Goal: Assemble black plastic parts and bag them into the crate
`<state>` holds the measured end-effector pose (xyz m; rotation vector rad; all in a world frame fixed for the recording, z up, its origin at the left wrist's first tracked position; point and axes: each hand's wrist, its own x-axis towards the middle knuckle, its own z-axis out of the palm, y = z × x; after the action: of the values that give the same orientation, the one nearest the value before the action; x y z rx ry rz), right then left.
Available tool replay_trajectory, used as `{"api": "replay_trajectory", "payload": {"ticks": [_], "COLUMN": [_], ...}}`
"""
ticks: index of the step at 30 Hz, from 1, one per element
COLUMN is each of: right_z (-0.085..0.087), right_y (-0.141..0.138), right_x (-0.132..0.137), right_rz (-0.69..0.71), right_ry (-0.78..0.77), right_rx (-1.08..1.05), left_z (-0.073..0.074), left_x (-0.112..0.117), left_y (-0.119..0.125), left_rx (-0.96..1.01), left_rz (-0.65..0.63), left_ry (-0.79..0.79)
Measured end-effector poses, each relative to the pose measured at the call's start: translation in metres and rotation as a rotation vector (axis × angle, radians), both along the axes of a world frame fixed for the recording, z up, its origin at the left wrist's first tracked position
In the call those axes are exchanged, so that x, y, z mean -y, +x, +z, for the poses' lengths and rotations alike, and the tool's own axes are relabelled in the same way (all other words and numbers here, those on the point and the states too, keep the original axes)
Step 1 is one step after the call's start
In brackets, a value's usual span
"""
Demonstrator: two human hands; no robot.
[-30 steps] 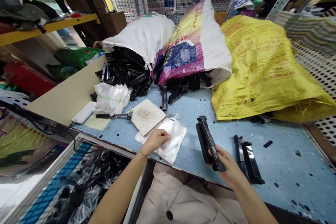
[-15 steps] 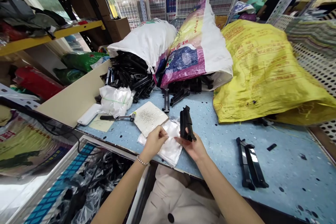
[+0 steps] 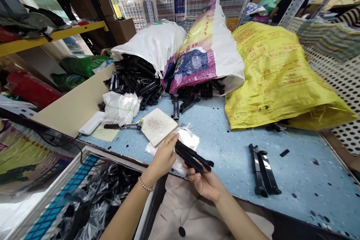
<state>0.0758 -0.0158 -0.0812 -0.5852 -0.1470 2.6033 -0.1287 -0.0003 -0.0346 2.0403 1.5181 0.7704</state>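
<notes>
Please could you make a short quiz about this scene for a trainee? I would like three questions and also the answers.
1. What does the right hand hold?
2. True or false: the left hand wears a beaded bracelet on its wrist.
3. What lies on the blue table directly beneath the hands?
A. a clear plastic bag
B. a yellow sack
C. a white power bank

Key: 1. black plastic parts; 2. true; 3. A

Gold ring (image 3: pixel 167 141) on left hand (image 3: pixel 161 159), pearl bracelet (image 3: pixel 145 185); beige coat (image 3: pixel 194 210), black button (image 3: pixel 182 231)
</notes>
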Motion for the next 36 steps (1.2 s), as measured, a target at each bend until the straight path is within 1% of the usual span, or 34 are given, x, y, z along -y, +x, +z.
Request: {"api": "replay_trajectory", "payload": {"ticks": [2, 4, 6, 7, 8, 9, 11, 12, 13, 14, 15, 16, 17, 18, 19, 20, 21, 22, 23, 24, 25, 26, 28, 30, 31, 32, 33, 34, 36], "right_z": [-0.007, -0.009, -0.003, 0.003, 0.011, 0.021, 0.042, 0.052, 0.060, 0.066, 0.070, 0.071, 0.070, 0.067, 0.061, 0.054, 0.047, 0.039, 0.032, 0.026, 0.021, 0.017, 0.015, 0.017, 0.019, 0.021, 0.024, 0.027, 0.033], "right_y": [-0.011, -0.018, -0.021, -0.021, -0.019, -0.015, -0.003, 0.008, 0.021, 0.038, 0.058, 0.081, 0.105, 0.128, 0.151, 0.171, 0.187, 0.200, 0.209, 0.215, 0.217, 0.215, 0.203, 0.181, 0.167, 0.153, 0.139, 0.125, 0.099], "right_x": [-0.005, -0.010, -0.010, -0.008, -0.005, -0.002, 0.005, 0.007, 0.007, 0.005, 0.002, -0.003, -0.007, -0.011, -0.013, -0.014, -0.014, -0.013, -0.011, -0.009, -0.008, -0.007, -0.008, -0.013, -0.015, -0.018, -0.020, -0.021, -0.023], "right_rz": [-0.082, -0.180, -0.270, -0.294, -0.293, -0.253, -0.062, 0.045, 0.119, 0.143, 0.123, 0.050, -0.032, -0.062, -0.022, 0.063, 0.167, 0.258, 0.326, 0.359, 0.354, 0.318, 0.181, 0.014, -0.061, -0.124, -0.175, -0.216, -0.267], "right_ry": [0.140, 0.303, 0.527, 0.659, 0.803, 0.928, 1.084, 1.131, 1.165, 1.195, 1.225, 1.244, 1.268, 1.291, 1.274, 1.222, 1.176, 1.140, 1.112, 1.094, 1.077, 1.057, 1.002, 0.925, 0.882, 0.841, 0.804, 0.770, 0.707], "right_rx": [0.144, 0.338, 0.599, 0.733, 0.845, 0.896, 0.809, 0.749, 0.740, 0.808, 0.957, 1.185, 1.442, 1.704, 1.933, 2.096, 2.182, 2.213, 2.208, 2.183, 2.151, 2.106, 1.939, 1.668, 1.530, 1.409, 1.309, 1.219, 1.029], "left_z": [0.006, 0.011, 0.014, 0.017, 0.020, 0.025, 0.037, 0.043, 0.046, 0.047, 0.043, 0.035, 0.024, 0.011, -0.003, -0.014, -0.023, -0.027, -0.028, -0.025, -0.021, -0.015, -0.007, -0.006, -0.009, -0.012, -0.017, -0.021, -0.028], "left_x": [0.017, 0.033, 0.045, 0.049, 0.052, 0.055, 0.066, 0.074, 0.082, 0.091, 0.100, 0.107, 0.113, 0.117, 0.119, 0.119, 0.117, 0.112, 0.106, 0.097, 0.087, 0.076, 0.052, 0.029, 0.019, 0.009, 0.001, -0.006, -0.017], "left_y": [0.012, 0.026, 0.038, 0.043, 0.045, 0.045, 0.033, 0.020, 0.001, -0.022, -0.050, -0.080, -0.110, -0.137, -0.160, -0.176, -0.184, -0.184, -0.174, -0.157, -0.132, -0.103, -0.040, 0.014, 0.033, 0.046, 0.052, 0.053, 0.042], "left_rx": [0.022, 0.053, 0.096, 0.121, 0.144, 0.165, 0.191, 0.187, 0.169, 0.128, 0.065, -0.012, -0.103, -0.204, -0.306, -0.407, -0.484, -0.520, -0.510, -0.455, -0.361, -0.255, -0.088, -0.037, 0.005, 0.054, 0.102, 0.149, 0.223], "left_rz": [-0.081, -0.188, -0.255, -0.262, -0.253, -0.226, -0.134, -0.075, -0.014, 0.047, 0.092, 0.144, 0.216, 0.314, 0.376, 0.477, 0.556, 0.604, 0.627, 0.609, 0.558, 0.506, 0.363, 0.281, 0.276, 0.279, 0.289, 0.301, 0.317], "left_ry": [-0.024, -0.063, -0.112, -0.138, -0.162, -0.184, -0.227, -0.253, -0.284, -0.328, -0.371, -0.411, -0.449, -0.476, -0.512, -0.511, -0.508, -0.496, -0.469, -0.436, -0.396, -0.325, -0.202, -0.091, -0.095, -0.130, -0.172, -0.219, -0.286]}}
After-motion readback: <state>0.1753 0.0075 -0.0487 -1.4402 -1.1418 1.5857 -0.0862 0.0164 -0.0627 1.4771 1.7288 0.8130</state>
